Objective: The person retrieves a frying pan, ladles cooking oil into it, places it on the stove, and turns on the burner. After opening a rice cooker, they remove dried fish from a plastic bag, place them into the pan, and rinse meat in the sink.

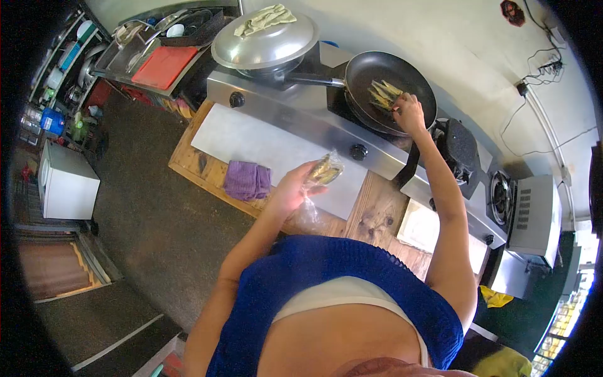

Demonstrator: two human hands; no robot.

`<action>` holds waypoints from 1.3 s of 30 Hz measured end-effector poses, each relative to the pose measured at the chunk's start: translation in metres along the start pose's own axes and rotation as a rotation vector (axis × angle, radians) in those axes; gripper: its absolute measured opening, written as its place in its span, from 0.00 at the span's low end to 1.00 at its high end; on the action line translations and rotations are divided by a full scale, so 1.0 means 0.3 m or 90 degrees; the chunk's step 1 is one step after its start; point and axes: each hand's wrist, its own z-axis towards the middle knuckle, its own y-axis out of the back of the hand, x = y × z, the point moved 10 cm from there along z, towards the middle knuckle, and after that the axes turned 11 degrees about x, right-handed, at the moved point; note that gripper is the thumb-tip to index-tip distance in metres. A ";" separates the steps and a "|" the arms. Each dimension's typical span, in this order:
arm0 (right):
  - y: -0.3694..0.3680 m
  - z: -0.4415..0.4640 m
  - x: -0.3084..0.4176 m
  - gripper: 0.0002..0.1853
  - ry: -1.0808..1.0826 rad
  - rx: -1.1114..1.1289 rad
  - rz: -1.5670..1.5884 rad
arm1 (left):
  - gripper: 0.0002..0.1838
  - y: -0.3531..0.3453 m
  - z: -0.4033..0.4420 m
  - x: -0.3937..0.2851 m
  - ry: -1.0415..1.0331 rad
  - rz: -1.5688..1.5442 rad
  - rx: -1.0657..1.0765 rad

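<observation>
My left hand is closed around a clear plastic bag, held above the counter in front of my body. Small dried fish show at the top of the bag. My right hand reaches into a black frying pan on the stove, fingers pinched at the edge of a small pile of dried fish. The fingertips are partly hidden, but they grip fish at the pile's right side. The pan's handle points left.
Left of the pan stands a big lidded metal pot with a cloth on top. A purple cloth lies at the wooden counter's front edge. Right of my arm are a black grill pan and a bare burner.
</observation>
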 end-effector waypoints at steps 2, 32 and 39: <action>-0.038 0.007 0.001 0.07 -0.007 0.049 -0.011 | 0.21 -0.003 -0.001 0.001 0.004 -0.001 0.000; 0.152 -0.301 0.733 0.06 0.353 0.112 0.159 | 0.21 -0.086 0.012 -0.026 -0.004 0.087 -0.005; 0.102 -0.266 0.692 0.03 0.299 0.138 0.308 | 0.19 -0.045 0.021 0.004 0.013 0.114 -0.003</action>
